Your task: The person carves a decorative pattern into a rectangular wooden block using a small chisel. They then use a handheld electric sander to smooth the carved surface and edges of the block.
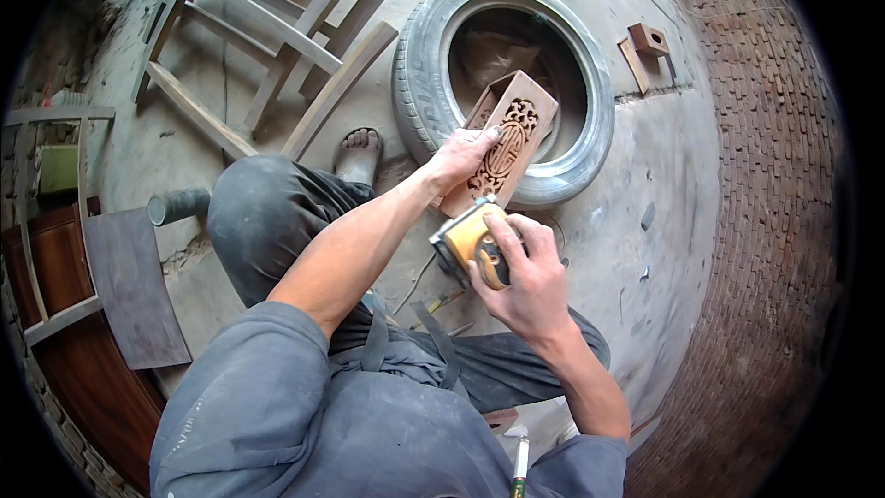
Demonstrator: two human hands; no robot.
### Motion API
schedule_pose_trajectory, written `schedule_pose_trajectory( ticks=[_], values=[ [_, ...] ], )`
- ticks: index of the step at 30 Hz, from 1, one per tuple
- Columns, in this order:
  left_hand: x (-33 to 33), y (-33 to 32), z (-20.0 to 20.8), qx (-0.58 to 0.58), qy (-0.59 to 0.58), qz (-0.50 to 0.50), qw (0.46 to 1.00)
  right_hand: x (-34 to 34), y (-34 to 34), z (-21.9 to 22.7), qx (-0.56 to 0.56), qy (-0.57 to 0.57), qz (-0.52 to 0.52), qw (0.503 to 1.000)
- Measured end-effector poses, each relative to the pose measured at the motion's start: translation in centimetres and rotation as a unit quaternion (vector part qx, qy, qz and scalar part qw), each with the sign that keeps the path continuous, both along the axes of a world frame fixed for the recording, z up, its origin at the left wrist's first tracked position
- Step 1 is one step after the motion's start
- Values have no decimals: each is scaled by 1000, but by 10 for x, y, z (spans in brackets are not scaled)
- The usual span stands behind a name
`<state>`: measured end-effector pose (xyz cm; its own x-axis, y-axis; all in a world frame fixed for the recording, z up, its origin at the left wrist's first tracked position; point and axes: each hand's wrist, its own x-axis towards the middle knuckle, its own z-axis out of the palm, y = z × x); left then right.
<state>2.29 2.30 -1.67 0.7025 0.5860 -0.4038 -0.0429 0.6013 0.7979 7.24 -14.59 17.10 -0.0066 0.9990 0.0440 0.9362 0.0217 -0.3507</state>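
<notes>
My left hand (463, 156) grips a carved wooden box (532, 134) by its side, thumb on the edge of the pierced panel. The box is tilted, its far end over the opening of a grey, dusty tyre (595, 120) that lies flat. My right hand (530, 277) is wrapped round a yellow and black power sander (470, 235). The sander is close to the near end of the box; whether its pad touches the wood I cannot tell. Part of my left fingers is hidden behind the box.
Wooden frames (313, 28) lie on the concrete floor at the far left. A small wooden box (648, 39) and a thin strip (633, 65) are beyond the tyre. A dark cylinder (178, 207) and a board (134, 286) are at left. A brick wall (756, 175) runs along the right.
</notes>
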Motion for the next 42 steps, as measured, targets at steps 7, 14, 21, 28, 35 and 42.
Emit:
schedule_pose_trajectory(
  ticks=[7, 14, 21, 28, 35, 42],
  values=[
    [-4, -3, 6, -66, -49, 1, 997, -1, 0, -3, 1, -2, -18, 1000],
    [-7, 3, 13, -142, -64, -43, 987, 29, 21, -5, 40, -20, -72, 996],
    [-6, 1, 1, -292, -161, -25, 942, 17, 16, -6, 41, -12, -71, 997],
    [-20, 7, 13, -368, -263, -67, 889, 48, 56, -11, 69, -28, -105, 992],
    [-19, 8, 8, -359, -288, -60, 886, 46, 41, -9, 54, -22, -95, 994],
    [-16, 7, -7, -354, -287, -73, 887, 86, 83, -14, 51, -44, -138, 988]
  ],
)
